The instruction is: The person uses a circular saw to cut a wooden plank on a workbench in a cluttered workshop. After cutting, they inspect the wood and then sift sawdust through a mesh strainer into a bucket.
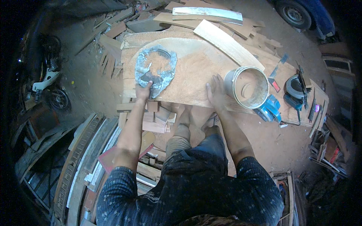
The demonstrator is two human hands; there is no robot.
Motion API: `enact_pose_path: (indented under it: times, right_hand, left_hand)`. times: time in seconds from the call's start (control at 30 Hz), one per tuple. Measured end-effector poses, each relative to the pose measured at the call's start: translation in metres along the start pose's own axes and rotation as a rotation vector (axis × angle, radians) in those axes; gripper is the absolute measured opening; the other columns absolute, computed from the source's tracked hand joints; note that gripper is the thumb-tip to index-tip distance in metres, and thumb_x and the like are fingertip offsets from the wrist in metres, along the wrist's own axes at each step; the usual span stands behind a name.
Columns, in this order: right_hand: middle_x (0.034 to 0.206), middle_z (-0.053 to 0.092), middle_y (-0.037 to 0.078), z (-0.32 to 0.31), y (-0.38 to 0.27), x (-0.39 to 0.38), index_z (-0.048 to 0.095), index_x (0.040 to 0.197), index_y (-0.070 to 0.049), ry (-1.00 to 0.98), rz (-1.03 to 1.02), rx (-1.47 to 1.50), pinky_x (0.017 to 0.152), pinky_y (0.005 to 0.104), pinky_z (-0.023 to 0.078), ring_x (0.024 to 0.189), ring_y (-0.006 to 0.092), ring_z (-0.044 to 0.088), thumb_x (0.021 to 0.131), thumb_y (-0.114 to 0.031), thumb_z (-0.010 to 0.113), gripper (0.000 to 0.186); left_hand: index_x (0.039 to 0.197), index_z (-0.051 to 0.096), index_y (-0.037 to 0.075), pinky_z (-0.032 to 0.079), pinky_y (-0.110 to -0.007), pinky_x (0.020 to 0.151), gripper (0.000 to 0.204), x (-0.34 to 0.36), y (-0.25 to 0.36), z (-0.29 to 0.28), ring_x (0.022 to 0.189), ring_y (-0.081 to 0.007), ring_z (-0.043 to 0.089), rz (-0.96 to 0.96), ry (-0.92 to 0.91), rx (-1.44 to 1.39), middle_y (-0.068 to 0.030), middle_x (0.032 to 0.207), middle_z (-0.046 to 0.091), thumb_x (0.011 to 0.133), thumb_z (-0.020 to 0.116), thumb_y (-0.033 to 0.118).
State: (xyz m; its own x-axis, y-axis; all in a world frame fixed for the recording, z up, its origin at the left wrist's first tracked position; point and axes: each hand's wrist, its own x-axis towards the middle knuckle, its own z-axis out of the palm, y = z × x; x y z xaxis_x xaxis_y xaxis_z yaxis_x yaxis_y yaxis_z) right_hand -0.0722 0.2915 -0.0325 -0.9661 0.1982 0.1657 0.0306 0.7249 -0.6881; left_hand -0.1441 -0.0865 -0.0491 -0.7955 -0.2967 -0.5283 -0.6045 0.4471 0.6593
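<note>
A crumpled grey-blue plastic bag (170, 77), its mouth spread round and sawdust inside, sits at the left of the wooden worktop. Its near edge is gripped by my left hand (143, 91), thumb on top and the other fingers mostly hidden. My right hand (216, 92) lies on the sawdust-covered board (190, 92) near its front edge, fingers stretched out and holding nothing. Just right of that hand stands a pale round bucket (230, 83) with a sawdusty inside. Loose sawdust (194, 62) is spread between bag and bucket.
A blue power tool (269, 108) and a circular saw (295, 88) lie right of the bucket. Behind it rests a long pale plank (228, 43). Stacked timber (81, 162) fills the lower left, with a motorcycle (49, 81) farther left. A vehicle wheel (294, 14) shows at the far right.
</note>
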Motion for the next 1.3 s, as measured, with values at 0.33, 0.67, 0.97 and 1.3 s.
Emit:
enact_pose_path:
  times: [0.33,0.67,0.97,1.3]
  right_hand:
    - [0.144,0.043,0.026,0.018,0.025,0.03,0.05,0.134,-0.001,-0.019,0.02,-0.041,0.114,0.0518,0.027,0.136,0.0429,0.036,0.093,-0.023,0.061,0.047]
    - [0.15,0.036,0.026,0.029,0.041,0.027,0.046,0.138,0.003,-0.041,0.172,0.053,0.116,0.0497,0.024,0.139,0.0413,0.033,0.094,-0.026,0.06,0.054]
    - [0.15,0.035,0.025,0.021,0.031,0.019,0.045,0.139,-0.001,-0.179,0.17,-0.06,0.117,0.0475,0.025,0.14,0.0403,0.031,0.093,-0.027,0.063,0.055]
    - [0.152,0.031,0.027,0.017,0.034,0.019,0.045,0.139,0.0,-0.181,0.114,0.013,0.118,0.0496,0.021,0.141,0.0411,0.029,0.092,-0.03,0.064,0.059]
  left_hand:
    - [0.144,0.021,-0.019,0.024,-0.053,0.115,0.089,-0.055,0.048,0.047,0.139,-0.0522,0.026,0.311,0.644,0.688,-0.0387,0.151,0.02,0.09,0.066,0.037]
    - [0.136,0.051,0.002,0.035,-0.053,0.105,0.053,-0.099,0.062,0.139,0.12,-0.0444,0.048,0.765,0.221,0.458,-0.0272,0.131,0.05,0.088,0.062,0.02]
    - [0.147,0.041,0.015,0.044,-0.051,0.099,0.074,-0.053,0.043,0.035,0.12,-0.045,0.052,0.303,0.134,0.815,-0.0272,0.145,0.038,0.078,0.067,0.004]
    - [0.119,0.061,0.002,0.043,-0.025,0.05,0.039,0.023,0.085,-0.117,0.064,-0.0082,0.056,0.031,-0.033,-0.422,-0.0089,0.103,0.067,0.097,0.06,0.035]
